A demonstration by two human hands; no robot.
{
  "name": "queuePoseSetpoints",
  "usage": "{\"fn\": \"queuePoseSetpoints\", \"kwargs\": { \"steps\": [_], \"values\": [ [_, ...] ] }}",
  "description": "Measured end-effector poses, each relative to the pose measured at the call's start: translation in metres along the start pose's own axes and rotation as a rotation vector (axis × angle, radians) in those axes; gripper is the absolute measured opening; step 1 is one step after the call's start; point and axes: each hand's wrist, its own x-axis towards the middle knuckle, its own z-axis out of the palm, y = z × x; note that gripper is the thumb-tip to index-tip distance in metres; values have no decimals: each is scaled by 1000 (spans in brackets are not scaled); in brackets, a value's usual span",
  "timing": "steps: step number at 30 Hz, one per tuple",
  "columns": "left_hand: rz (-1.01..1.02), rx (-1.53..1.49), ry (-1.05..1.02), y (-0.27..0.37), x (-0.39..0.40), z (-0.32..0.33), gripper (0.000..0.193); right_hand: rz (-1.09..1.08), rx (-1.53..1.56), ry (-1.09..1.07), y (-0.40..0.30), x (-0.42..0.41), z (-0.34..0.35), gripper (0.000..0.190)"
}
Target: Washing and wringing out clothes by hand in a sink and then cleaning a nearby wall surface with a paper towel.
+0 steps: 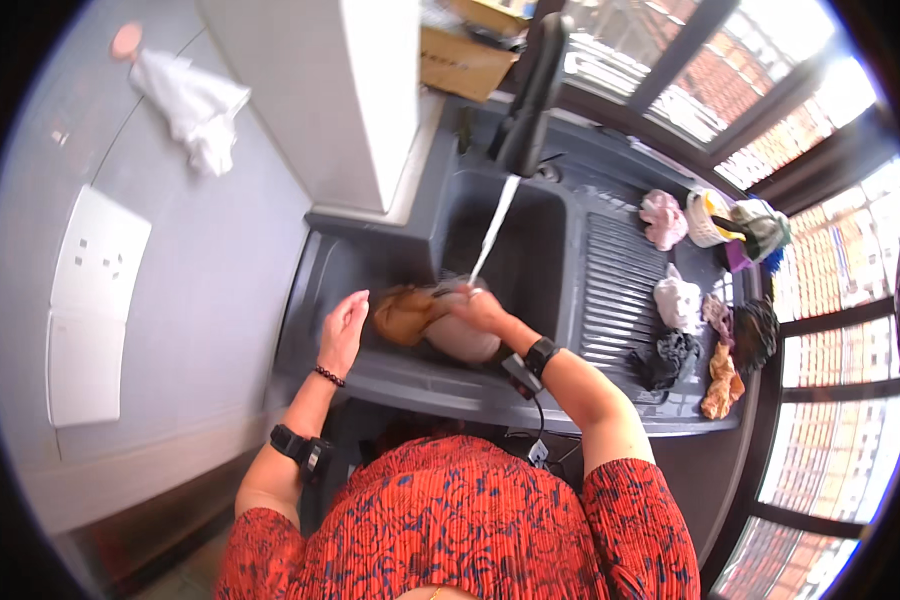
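Note:
Water runs from a black faucet (529, 112) in a stream down to my right hand (480, 306), which is blurred and lies over a pale, wet-looking cloth or bag (461, 337); whether its fingers grip anything cannot be told. Beside that, an orange-brown cloth (403, 315) rests at the near edge of the grey sink basin (540, 262). My left hand (343, 326) is raised just left of the orange-brown cloth, apart from it, fingers extended and holding nothing.
On the ribbed drainboard (619, 277) to the right lie a pink cloth (663, 219), a white cloth (677, 300), a black cloth (671, 358) and an orange cloth (722, 382). A white basket (705, 217) stands behind. Windows border the right; a white towel (191, 112) hangs left.

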Motion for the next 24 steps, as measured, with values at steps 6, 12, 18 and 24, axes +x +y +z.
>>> {"fn": "queuePoseSetpoints", "kwargs": {
  "steps": [6,12,18,24],
  "values": [
    [-860,-835,-395,32,51,52,79,-175,310,-56,-174,-29,-94,32],
    [168,-1027,-701,-63,117,109,32,-318,589,4,-206,-23,-111,32],
    [-624,-1056,-307,32,79,91,37,-183,-107,232,-61,-8,-100,19],
    [-124,-92,-171,-19,76,91,38,-339,-495,-221,-111,-30,-84,29]
  ]
}}
